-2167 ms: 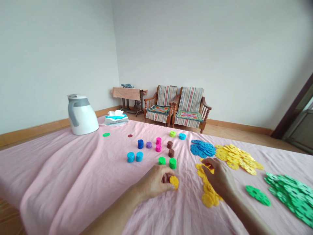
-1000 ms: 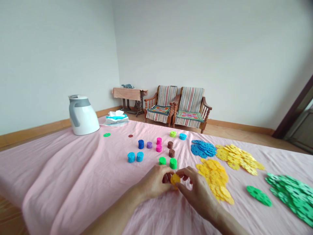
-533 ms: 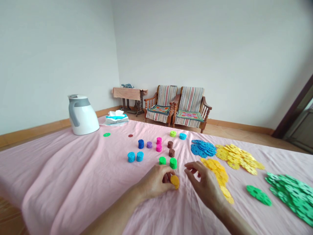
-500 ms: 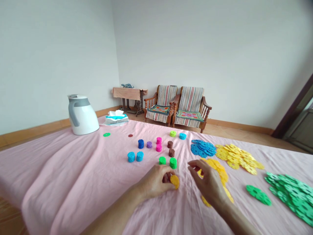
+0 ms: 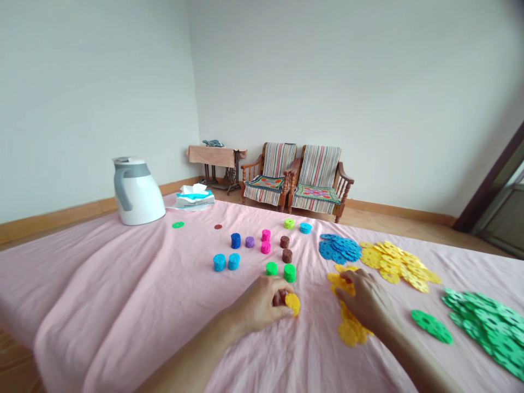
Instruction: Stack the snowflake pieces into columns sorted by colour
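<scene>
My left hand (image 5: 262,305) is closed on a small stack of yellow plastic discs (image 5: 292,304), held on edge between thumb and fingers just above the cloth. My right hand (image 5: 366,297) reaches over a loose pile of yellow notched discs (image 5: 352,330). Its thumb and forefinger are apart, with the tips at the pile's discs; the other fingers are partly hidden. Beyond my left hand stand two short green disc stacks (image 5: 290,273). Further back are light blue stacks (image 5: 220,262), pink stacks (image 5: 266,248), brown stacks (image 5: 287,255), a purple stack (image 5: 250,242) and a dark blue stack (image 5: 236,240).
Blue discs (image 5: 339,249), more yellow discs (image 5: 399,265) and green discs (image 5: 491,330) lie in piles on the pink cloth (image 5: 164,311). A white jug (image 5: 141,196) and a tissue box (image 5: 195,200) stand at the back left. Two wooden armchairs (image 5: 319,185) are beyond the table.
My right hand has moved right, from the near side of the yellow pile to over it. My left hand stays in place with its yellow stack.
</scene>
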A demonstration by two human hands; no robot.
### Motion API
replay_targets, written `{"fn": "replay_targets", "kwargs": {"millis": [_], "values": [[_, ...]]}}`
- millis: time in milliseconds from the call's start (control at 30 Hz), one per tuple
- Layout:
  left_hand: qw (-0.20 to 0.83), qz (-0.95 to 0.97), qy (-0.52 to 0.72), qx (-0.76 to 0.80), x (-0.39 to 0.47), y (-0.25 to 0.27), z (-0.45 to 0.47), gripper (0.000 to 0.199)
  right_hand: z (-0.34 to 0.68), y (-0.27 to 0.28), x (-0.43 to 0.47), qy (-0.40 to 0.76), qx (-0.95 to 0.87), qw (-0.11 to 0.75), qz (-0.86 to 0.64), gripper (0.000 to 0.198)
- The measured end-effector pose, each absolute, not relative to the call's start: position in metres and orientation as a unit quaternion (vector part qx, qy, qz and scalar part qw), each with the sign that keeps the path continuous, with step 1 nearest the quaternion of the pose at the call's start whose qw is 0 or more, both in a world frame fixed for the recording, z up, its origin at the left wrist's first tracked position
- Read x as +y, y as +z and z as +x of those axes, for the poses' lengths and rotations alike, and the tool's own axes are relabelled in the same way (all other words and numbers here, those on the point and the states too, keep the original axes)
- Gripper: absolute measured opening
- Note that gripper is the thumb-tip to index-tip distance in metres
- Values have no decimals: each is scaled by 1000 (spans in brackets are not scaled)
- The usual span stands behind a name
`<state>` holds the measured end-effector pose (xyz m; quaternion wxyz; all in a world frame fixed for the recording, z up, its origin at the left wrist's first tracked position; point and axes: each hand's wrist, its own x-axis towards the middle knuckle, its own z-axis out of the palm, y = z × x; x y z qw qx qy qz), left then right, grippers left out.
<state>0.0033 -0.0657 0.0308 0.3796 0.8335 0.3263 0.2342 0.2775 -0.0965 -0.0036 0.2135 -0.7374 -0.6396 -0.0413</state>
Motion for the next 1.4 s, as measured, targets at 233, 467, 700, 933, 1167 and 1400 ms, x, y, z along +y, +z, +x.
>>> {"fn": "replay_targets", "kwargs": {"millis": [233,467,700,933,1167,1400], "values": [[375,835,231,329,-66,32,3,28,279,-5,-96,-30,-641,216,-736,17],[371,839,232,323,-67,34,3,28,276,-10,-89,57,-620,360,-695,7],[371,841,227,322,-67,37,3,29,205,23,-109,348,-555,472,-589,15],[362,848,237,307,-67,33,3,14,171,24,-117,424,-539,475,-552,13],[375,842,235,308,-67,34,4,18,177,19,-115,383,-549,481,-567,15],[380,842,222,313,-68,36,3,21,185,15,-117,316,-599,406,-614,10]]}}
